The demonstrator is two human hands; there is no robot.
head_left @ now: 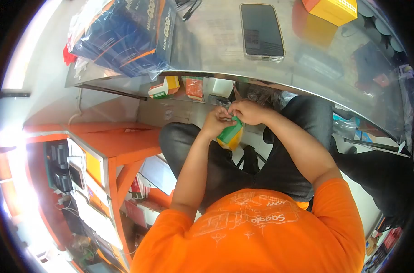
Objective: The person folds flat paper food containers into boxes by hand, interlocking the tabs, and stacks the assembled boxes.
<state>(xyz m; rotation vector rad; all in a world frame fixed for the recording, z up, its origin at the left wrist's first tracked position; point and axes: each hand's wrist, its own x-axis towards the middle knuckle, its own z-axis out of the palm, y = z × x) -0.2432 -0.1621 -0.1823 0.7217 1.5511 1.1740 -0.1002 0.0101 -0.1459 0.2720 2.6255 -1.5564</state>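
Risk: green-and-yellow carton may slip and drop toward floor between legs; likely cause, fingertip grip at upper end only, yellow lower end unsupported. Green panel may crease or tear; likely cause, uneven pinch or opposing pull. Knuckles may strike counter edge if lifted; cause, close clearance.
Position: carton below fingertips of both hands, touching, tilted, over lap.
Left hand: fingers curled, grasping carton side near top.
Right hand: fingers bent at carton top; firmness of grip, cannot tell.
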